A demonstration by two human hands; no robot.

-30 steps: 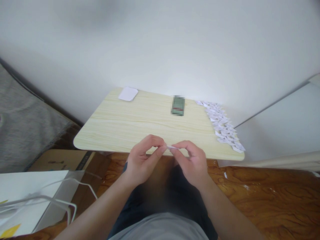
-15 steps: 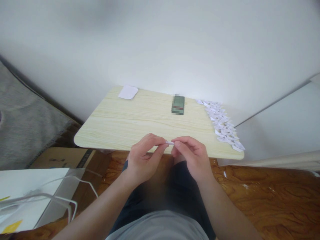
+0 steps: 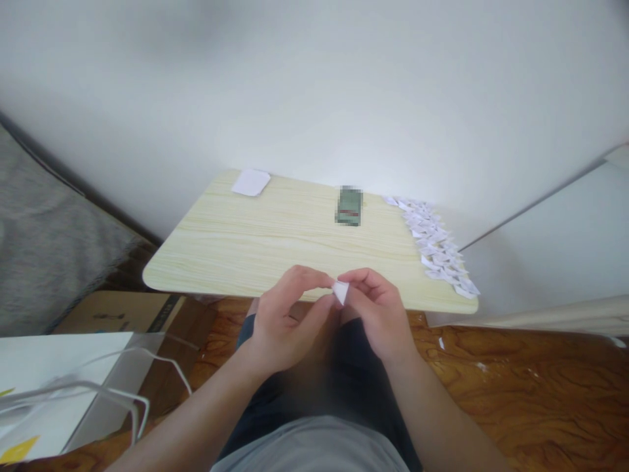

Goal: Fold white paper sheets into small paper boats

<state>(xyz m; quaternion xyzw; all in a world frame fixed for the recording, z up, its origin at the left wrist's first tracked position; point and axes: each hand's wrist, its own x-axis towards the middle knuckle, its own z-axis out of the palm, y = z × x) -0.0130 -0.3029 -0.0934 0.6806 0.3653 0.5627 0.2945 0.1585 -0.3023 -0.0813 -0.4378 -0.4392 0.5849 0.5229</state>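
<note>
A small folded white paper piece [image 3: 340, 291] is pinched between both hands at the near edge of a light wooden table [image 3: 275, 242]. My left hand [image 3: 285, 321] holds it from the left with thumb and forefinger closed. From the right, my right hand [image 3: 378, 314] pinches the same piece. The hands touch each other above my lap. A row of several folded white paper pieces [image 3: 437, 249] lies along the table's right edge.
A white paper slip [image 3: 251, 182] lies at the table's far left corner, and a small green box [image 3: 349, 206] sits near the far middle. A white bag with handles [image 3: 63, 393] and a cardboard box [image 3: 122, 313] stand on the floor at left. A white wall is behind.
The paper piece was held flat and edge-on between the fingertips; now it is turned so a triangular face shows. Both hands have drawn closer together and slightly nearer to me.
</note>
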